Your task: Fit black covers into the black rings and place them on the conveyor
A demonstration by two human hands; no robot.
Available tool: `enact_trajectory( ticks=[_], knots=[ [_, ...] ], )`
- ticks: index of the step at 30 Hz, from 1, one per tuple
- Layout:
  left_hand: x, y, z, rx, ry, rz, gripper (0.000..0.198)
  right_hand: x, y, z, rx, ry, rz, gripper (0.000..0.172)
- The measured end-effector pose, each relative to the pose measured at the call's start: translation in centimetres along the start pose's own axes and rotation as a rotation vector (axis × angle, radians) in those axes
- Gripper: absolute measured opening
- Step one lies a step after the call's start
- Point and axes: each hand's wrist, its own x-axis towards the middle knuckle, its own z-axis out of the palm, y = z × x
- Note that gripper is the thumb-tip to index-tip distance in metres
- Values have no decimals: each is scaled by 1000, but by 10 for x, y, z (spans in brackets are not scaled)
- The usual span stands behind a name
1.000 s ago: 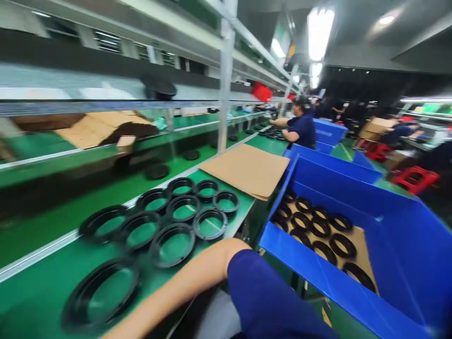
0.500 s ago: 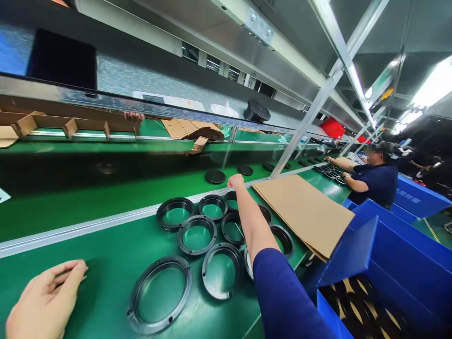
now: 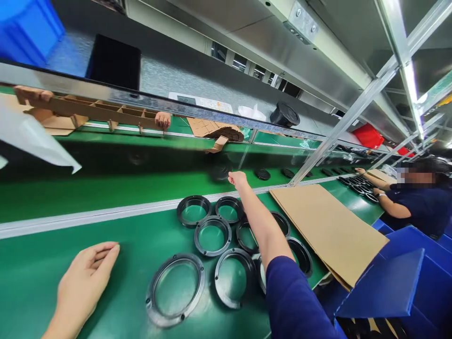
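My left hand [image 3: 84, 278] hovers over the green worktop at the lower left. Its thumb and forefinger meet at the tips, and no object shows between them. Beyond the worktop's metal edge strip, my right hand [image 3: 238, 180] is stretched out with its fingers closed at the right edge of a flat black disc [image 3: 219, 173], which is motion-blurred. Under and beside my right arm lie several black rings, among them a large ring [image 3: 175, 290] in front, a ring with a gap [image 3: 233, 278], and a ring [image 3: 212, 236] behind it. My arm partly hides some rings.
More black discs [image 3: 262, 174] sit in a row along the green strip. Cardboard sheets [image 3: 328, 226] lie right of the rings, by an open blue box [image 3: 384, 287]. A slanted metal post [image 3: 339, 117] and a shelf edge [image 3: 197, 118] stand above. A co-worker [image 3: 423, 197] handles rings at right.
The view has swung left, so most things appear farther right. My right hand has shifted left relative to the rings, and the nearest disc has blurred and moved left too. My left hand remains pinched.
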Motion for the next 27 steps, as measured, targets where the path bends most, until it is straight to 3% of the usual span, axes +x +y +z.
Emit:
enact_trajectory(
  ticks=[3, 8, 12, 15, 19, 21, 25, 27],
  knots=[
    [-16, 29, -9, -132, -49, -100, 32, -62, -2, 3, 59, -172, -105, 23],
    [-53, 65, -13, -570, -115, -70, 41, -181, 26, -2, 124, -462, -156, 37],
    [-85, 94, -14, -1147, -431, -29, 62, -261, 63, 0, 255, -655, -122, 46],
    [-100, 104, -18, -1469, -609, -151, 74, -303, 94, 12, 325, -716, -22, 47],
    [-106, 103, -29, -1642, -672, -235, 82, -327, 124, 30, 241, -814, 50, 54],
    [-105, 100, -35, -1669, -669, -275, 77, -326, 127, 32, 107, -759, -100, 52],
    [-102, 94, -40, -1657, -703, -407, 70, -313, 112, 24, -154, -342, -778, 32],
    [-103, 92, -37, -1617, -784, -481, 69, -307, 106, 19, -281, -287, -1044, 28]
  ],
)
